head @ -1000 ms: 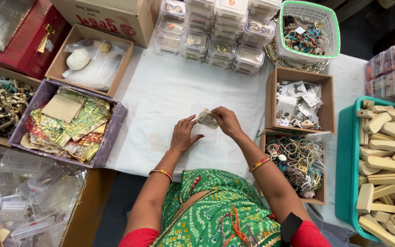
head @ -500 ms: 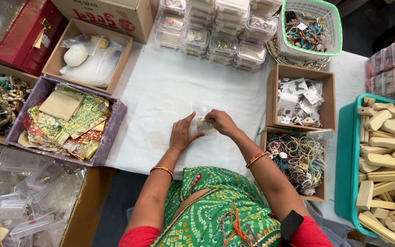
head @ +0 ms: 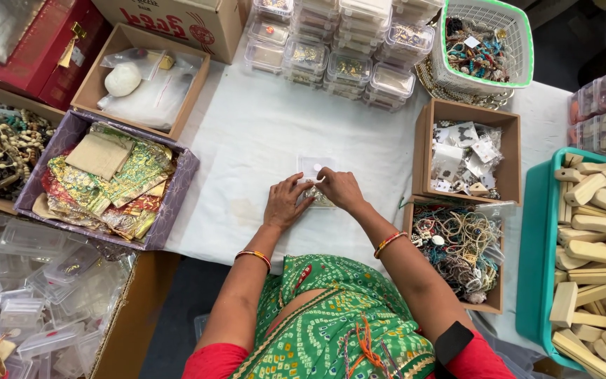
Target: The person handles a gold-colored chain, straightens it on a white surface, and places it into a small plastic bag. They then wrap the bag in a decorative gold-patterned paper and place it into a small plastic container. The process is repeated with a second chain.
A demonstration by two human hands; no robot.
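Observation:
Both my hands rest together on the white cloth (head: 261, 133) at the middle of the table. My left hand (head: 284, 203) lies flat, its fingers pressing the left side of a small clear plastic pouch (head: 315, 181) with a gold item inside. My right hand (head: 339, 188) pinches the same pouch from the right, near its top edge. The pouch lies on the cloth, partly hidden under my fingers. Bangles show on both wrists.
Stacked clear boxes (head: 338, 42) line the far edge, beside a white-and-green basket (head: 485, 42). Cardboard boxes of small packets (head: 468, 154) and beaded jewellery (head: 457, 245) stand right, then a teal tray of wooden blocks (head: 597, 245). A purple box of brocade pouches (head: 106, 182) sits left.
The pouch was held up in my right hand with my left hand open beside it. Both hands have since come down and now press it onto the cloth.

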